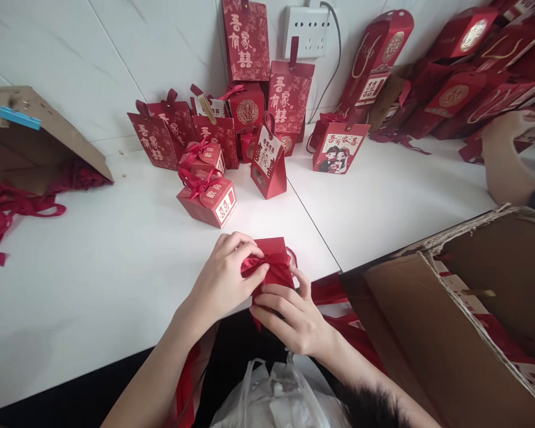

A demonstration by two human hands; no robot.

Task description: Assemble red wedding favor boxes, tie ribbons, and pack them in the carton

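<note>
A small red box (270,245) with a red ribbon (274,260) tied around it is between my hands at the table's front edge. My left hand (232,270) pinches the ribbon near its knot with thumb and index finger. Around the lower and right sides of the box, my right hand (289,312) wraps its fingers and steadies it. Beyond them stand two ribboned red boxes, the nearer one (211,201) with a white label, and a red triangular box (270,163).
Several red bags (245,44) line the tiled wall beneath a socket strip (307,31). An open cardboard box (71,128) with ribbons is at left, another (410,333) at right. Another person's arm (502,154) reaches in at right. A plastic bag (279,398) lies below.
</note>
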